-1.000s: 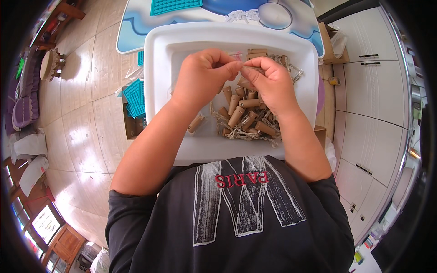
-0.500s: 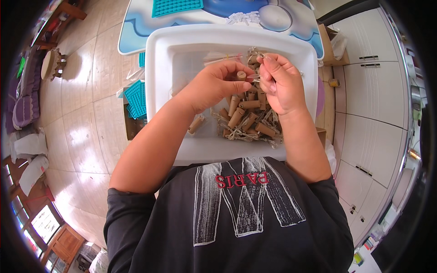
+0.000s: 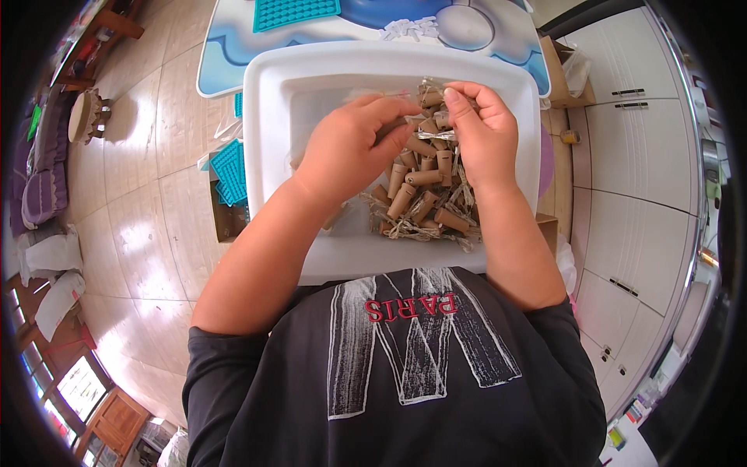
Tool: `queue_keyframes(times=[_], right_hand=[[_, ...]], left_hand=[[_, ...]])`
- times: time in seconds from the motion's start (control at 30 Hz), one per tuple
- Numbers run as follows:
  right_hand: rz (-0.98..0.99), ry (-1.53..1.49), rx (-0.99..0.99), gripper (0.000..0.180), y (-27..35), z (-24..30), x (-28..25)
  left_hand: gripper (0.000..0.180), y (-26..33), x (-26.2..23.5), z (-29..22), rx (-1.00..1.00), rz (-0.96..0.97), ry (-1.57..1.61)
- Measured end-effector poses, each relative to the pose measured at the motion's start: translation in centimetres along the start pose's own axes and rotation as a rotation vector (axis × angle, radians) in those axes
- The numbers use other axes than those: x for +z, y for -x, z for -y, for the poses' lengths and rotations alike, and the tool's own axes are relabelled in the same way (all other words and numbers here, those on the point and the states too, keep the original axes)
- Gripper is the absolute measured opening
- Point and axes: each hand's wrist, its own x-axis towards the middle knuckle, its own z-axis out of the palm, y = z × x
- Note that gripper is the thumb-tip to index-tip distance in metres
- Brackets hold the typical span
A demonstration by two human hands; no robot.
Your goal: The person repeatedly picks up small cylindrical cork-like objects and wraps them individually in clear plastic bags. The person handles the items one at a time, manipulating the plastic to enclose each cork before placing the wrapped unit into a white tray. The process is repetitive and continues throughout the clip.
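Brown cork stoppers (image 3: 422, 177) with thin silvery wires lie heaped in the right half of a white plastic tub (image 3: 268, 74). My left hand (image 3: 352, 144) hovers over the heap's far left side, its fingers curled toward the thumb. Something brownish shows in that grip, but the fingers mostly cover it. Across from it, my right hand (image 3: 489, 132) is closed, thumb against forefinger, on a thin wire near the far end of the heap. A silvery wire bundle (image 3: 437, 135) lies between both hands.
Behind the tub, a blue-and-white patterned table (image 3: 226, 58) carries a teal tray (image 3: 296, 12) and small white pieces (image 3: 408, 29). More teal trays (image 3: 228, 173) sit in a box left of the tub. White cabinets (image 3: 634, 148) line the right side.
My left hand has moved left and turned, its fingers hiding more of what they grip. The right hand has shifted slightly right, and the gap between both hands has widened.
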Motion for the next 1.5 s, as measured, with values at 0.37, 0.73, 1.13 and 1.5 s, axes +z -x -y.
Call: queue_keyframes(times=[0.37, 0.73, 1.13, 1.5], right_hand=[[0.398, 0.567, -0.412, 0.01, 0.6, 0.0, 0.0], [0.579, -0.063, 0.149, 0.026, 1.7, 1.6, 0.8], [0.538, -0.217, 0.185, 0.021, 1.7, 0.9, 1.1], [0.446, -0.169, 0.094, 0.02, 2.1, 1.5, 1.6]], left_hand=[[0.026, -0.1, -1.2, -0.2, 0.111, 0.007, -0.142], [0.029, -0.6, -1.5, -0.3, -0.341, 0.064, 0.64], [0.02, -0.2, 0.3, 0.1, -0.09, -0.127, 0.276], [0.023, -0.1, 0.6, -0.6, -0.155, -0.137, 0.478]])
